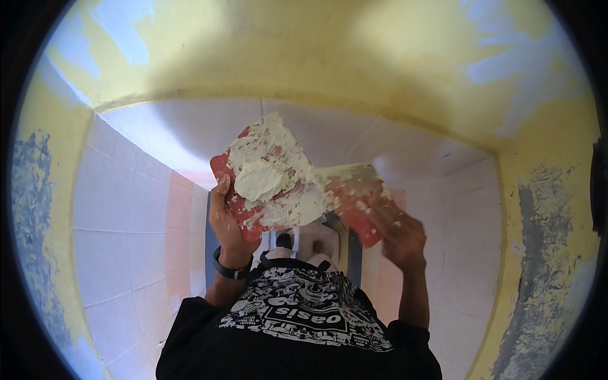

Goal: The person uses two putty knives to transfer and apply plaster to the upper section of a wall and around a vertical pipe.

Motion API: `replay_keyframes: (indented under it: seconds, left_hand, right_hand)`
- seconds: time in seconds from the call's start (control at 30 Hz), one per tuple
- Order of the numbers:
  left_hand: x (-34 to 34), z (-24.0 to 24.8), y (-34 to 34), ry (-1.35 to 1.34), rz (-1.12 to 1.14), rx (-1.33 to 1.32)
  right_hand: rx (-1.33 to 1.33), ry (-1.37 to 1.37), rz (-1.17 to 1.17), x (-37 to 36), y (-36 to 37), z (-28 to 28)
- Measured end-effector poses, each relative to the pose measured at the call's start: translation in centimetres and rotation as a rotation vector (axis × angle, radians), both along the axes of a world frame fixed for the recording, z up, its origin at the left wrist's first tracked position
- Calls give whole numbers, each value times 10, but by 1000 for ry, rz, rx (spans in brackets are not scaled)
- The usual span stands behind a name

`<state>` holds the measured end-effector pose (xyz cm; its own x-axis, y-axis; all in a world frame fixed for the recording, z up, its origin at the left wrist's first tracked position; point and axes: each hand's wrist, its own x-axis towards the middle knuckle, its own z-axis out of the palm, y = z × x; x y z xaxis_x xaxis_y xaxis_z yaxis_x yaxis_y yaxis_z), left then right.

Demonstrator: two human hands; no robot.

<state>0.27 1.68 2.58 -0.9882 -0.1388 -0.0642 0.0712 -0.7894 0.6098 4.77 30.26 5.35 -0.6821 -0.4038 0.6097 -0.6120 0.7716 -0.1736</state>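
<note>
My left hand [226,223] grips the lower edge of a red flat board [250,166] piled with off-white putty [261,178]. My right hand [398,235] holds a second red scraper [354,204], also smeared with putty, its blade pressed against the right side of the first board. Both tools are held up in front of my chest, slightly blurred on the right. A dark band sits on my left wrist [228,269].
A yellow wall [304,57] with pale patches fills the top and curves down both sides. White floor tiles [120,228] spread below. Metal rails of a ladder or stand [351,253] and my feet [285,242] show beneath the tools.
</note>
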Motion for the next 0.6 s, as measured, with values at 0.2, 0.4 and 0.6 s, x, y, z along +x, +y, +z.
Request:
replay_keyframes:
  seconds: [0.2,0.4,0.6]
  left_hand:
    - [-6,3,-12,-78,-146,-22]
    - [-10,-22,-34,-139,-141,-341]
    - [-12,-11,-21,-122,-234,-67]
  right_hand:
    - [-597,-438,-295,-7,28,36]
    - [-530,-654,53,-54,26,71]
    - [-655,-883,34,-64,23,46]
